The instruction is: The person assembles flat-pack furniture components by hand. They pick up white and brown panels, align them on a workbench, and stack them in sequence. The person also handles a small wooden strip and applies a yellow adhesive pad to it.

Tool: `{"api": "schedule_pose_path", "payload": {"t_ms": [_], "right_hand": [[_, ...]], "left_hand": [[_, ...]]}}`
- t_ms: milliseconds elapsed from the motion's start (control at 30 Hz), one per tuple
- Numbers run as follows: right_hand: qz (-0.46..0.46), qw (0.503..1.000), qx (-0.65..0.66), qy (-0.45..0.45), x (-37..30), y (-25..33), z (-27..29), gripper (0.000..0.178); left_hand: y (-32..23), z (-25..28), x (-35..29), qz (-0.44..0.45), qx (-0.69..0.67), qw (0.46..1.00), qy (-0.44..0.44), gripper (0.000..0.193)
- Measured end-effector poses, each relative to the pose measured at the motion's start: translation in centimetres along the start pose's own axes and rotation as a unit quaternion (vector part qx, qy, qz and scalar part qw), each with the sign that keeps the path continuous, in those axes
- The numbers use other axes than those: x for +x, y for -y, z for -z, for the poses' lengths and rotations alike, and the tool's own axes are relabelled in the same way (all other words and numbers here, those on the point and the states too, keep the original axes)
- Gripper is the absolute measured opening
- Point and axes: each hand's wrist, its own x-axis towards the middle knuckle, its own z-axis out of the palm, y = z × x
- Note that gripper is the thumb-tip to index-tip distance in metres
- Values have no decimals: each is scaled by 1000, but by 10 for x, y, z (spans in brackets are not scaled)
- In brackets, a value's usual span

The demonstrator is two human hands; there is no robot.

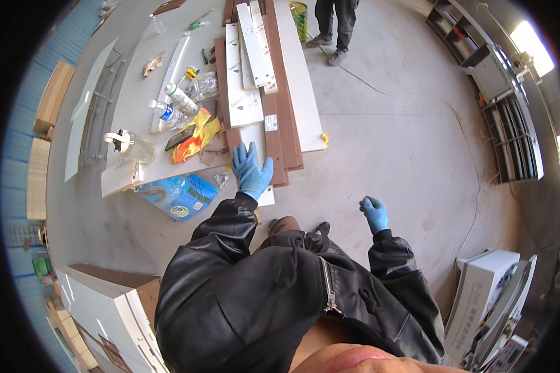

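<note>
My left hand [251, 173], in a blue glove, lies with fingers spread on the near end of a white board [252, 137]. This board is among brown boards [282, 133] stacked lengthwise on the table. More white strips [245, 107] with drilled holes lie on top of the stack. My right hand [375, 215], also gloved in blue, hangs over the floor to the right, away from the table. Its fingers are curled in, and nothing shows in them.
On the white table [121, 179] are a jug [134, 148], a water bottle [168, 114], a sealant tube [182, 98], a phone [179, 138] and yellow-orange gloves [200, 138]. A blue bag [179, 198] sits below. Another person [336, 25] stands at the far end. A cable [379, 90] crosses the floor.
</note>
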Motion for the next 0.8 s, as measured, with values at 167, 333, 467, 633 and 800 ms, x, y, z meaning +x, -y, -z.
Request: {"api": "schedule_pose_path", "payload": {"t_ms": [167,333,467,633,800], "right_hand": [[43,988,-71,127,85,81,-4,49],[100,952,-157,241,181,150,-8,54],[82,955,-173,226,253,180,27,49],[-44,979,-115,160,341,203,93,50],[-100,965,-163,179,447,236,98,51]], "left_hand": [[-43,-22,20,40,19,999,24,75],[-80,-61,68,75,11,997,-25,76],[-116,-95,132,100,37,993,-48,73],[-156,-123,226,90,43,994,-52,76],[-165,-140,292,101,66,989,-80,75]]}}
